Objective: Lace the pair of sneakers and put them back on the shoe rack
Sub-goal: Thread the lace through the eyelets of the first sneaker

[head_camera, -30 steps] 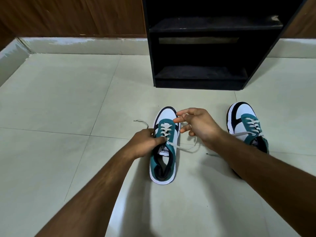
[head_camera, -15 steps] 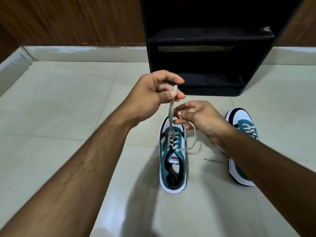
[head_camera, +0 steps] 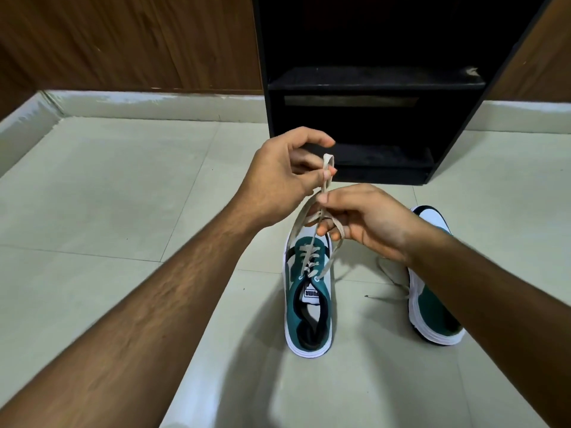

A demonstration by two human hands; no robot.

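A black shoe rack [head_camera: 374,88] stands at the far edge of the tiled floor [head_camera: 123,196], against the wood-panelled wall [head_camera: 129,41]. In front of it, near the middle of the floor, a teal and white sneaker [head_camera: 309,291] sits upright with its toe toward the rack; the second sneaker [head_camera: 432,316] lies to its right, partly hidden by the right forearm. Both arms reach forward over the nearer shoe. The left hand [head_camera: 284,171] is raised above the toe, thumb and fingers pinching a small loop of the pale lace [head_camera: 327,168]. Just below it, the right hand [head_camera: 364,217] pinches the same lace where the strands cross, fingers curled round them. Compared with half a second ago, the left hand now holds a folded loop rather than a straight strand, and the two hands sit closer together, almost touching.
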